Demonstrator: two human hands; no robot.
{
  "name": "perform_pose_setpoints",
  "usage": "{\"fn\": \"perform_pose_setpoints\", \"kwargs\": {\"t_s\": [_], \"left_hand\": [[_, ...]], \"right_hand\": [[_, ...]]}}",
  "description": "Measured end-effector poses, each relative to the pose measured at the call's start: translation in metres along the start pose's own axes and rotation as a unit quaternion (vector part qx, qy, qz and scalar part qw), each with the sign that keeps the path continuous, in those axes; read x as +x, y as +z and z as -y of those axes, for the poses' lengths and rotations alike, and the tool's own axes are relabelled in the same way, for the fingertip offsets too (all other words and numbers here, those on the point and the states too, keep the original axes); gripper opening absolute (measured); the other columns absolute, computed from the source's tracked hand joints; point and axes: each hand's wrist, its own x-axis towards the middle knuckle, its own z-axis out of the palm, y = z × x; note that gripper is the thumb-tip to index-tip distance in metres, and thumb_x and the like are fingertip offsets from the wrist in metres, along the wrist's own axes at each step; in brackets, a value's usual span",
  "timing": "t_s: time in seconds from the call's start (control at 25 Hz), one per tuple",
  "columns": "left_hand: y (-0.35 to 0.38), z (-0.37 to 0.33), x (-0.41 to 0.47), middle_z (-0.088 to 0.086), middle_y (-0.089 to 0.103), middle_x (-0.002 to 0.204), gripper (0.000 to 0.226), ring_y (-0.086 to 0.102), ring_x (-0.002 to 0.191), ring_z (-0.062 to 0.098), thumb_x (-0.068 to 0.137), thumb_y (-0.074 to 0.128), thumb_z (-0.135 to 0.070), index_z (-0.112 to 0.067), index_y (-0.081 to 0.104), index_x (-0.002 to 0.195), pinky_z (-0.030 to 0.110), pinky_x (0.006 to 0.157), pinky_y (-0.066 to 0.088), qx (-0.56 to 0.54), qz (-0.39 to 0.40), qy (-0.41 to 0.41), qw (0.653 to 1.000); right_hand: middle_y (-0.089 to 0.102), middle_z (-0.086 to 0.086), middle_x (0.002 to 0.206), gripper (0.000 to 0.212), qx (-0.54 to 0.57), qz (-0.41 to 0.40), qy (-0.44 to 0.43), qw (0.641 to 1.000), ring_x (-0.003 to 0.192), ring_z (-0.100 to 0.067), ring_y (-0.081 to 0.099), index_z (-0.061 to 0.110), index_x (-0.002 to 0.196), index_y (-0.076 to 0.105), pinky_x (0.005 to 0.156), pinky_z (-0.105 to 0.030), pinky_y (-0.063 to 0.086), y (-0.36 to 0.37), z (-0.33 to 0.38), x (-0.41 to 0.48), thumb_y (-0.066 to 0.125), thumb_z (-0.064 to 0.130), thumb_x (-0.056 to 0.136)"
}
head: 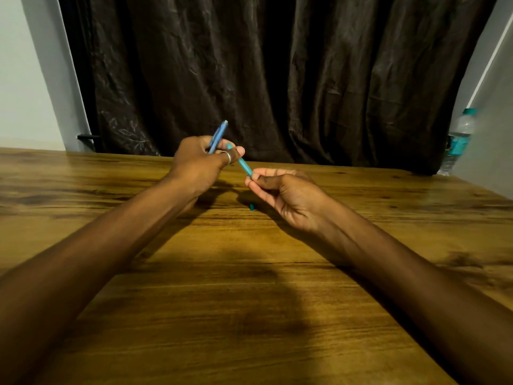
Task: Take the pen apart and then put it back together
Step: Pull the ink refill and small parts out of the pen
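Observation:
My left hand (198, 162), with a ring on the thumb, grips a blue pen part (219, 134) that sticks up and to the right out of the fist. A teal barrel piece (242, 162) runs from my left fingers down to my right hand (288, 195), whose fingertips pinch its lower end. Both hands hover above the wooden table (249, 301). A small teal piece (251, 207) lies on the table below my right fingers.
A dark curtain (277, 79) hangs behind the table's far edge. A plastic water bottle (458, 140) with a teal cap stands at the far right by the wall.

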Motion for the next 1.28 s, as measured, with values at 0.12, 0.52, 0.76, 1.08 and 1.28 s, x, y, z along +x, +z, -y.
{"fn": "perform_pose_setpoints", "kwargs": {"t_s": [0.12, 0.52, 0.76, 1.08, 1.28], "left_hand": [[-0.001, 0.000, 0.000, 0.003, 0.078, 0.096, 0.019, 0.072, 0.097, 0.016, 0.081, 0.082, -0.025, -0.012, 0.078, 0.094, 0.032, 0.092, 0.056, 0.011, -0.006, -0.012, 1.000], [-0.007, -0.002, -0.004, 0.003, 0.080, 0.094, 0.019, 0.073, 0.098, 0.017, 0.081, 0.082, -0.024, -0.017, 0.080, 0.099, 0.028, 0.091, 0.054, 0.082, 0.127, -0.070, 0.986], [-0.005, 0.000, -0.005, -0.003, 0.078, 0.089, 0.016, 0.068, 0.086, 0.010, 0.082, 0.080, -0.027, -0.020, 0.080, 0.096, 0.019, 0.069, 0.050, 0.121, 0.203, -0.095, 0.967], [-0.013, 0.010, 0.003, -0.004, 0.078, 0.090, 0.028, 0.068, 0.091, 0.015, 0.076, 0.084, -0.032, -0.018, 0.080, 0.100, 0.024, 0.074, 0.055, 0.184, 0.238, -0.107, 0.948], [-0.010, 0.017, 0.001, -0.005, 0.080, 0.094, 0.023, 0.069, 0.101, 0.017, 0.069, 0.089, -0.034, -0.024, 0.083, 0.089, 0.036, 0.096, 0.052, 0.246, 0.281, -0.095, 0.923]], "right_hand": [[0.073, -0.019, 0.083, 0.017, -0.009, -0.007, -0.002, 1.000, 0.071, -0.021, 0.076, -0.009, 0.094, 0.067, 0.063, -0.023, 0.061, 0.001, -0.001, -0.001, 0.052, -0.017, 0.091], [0.072, -0.017, 0.086, 0.015, -0.051, -0.066, -0.047, 0.995, 0.071, -0.019, 0.075, -0.001, 0.092, 0.068, 0.060, -0.021, 0.060, -0.010, 0.020, -0.003, 0.062, -0.013, 0.086], [0.076, -0.009, 0.079, 0.019, -0.095, -0.084, -0.078, 0.989, 0.069, -0.013, 0.074, 0.007, 0.096, 0.069, 0.060, -0.020, 0.059, -0.010, 0.021, -0.002, 0.070, -0.007, 0.082], [0.071, -0.007, 0.087, 0.026, -0.189, -0.178, -0.162, 0.952, 0.072, -0.010, 0.066, 0.006, 0.111, 0.066, 0.060, -0.019, 0.056, -0.018, 0.033, 0.000, 0.068, 0.000, 0.086], [0.073, -0.007, 0.092, 0.025, -0.196, -0.203, -0.173, 0.944, 0.081, -0.014, 0.067, 0.008, 0.111, 0.065, 0.066, -0.023, 0.057, -0.026, 0.038, -0.002, 0.067, 0.001, 0.087]]}}
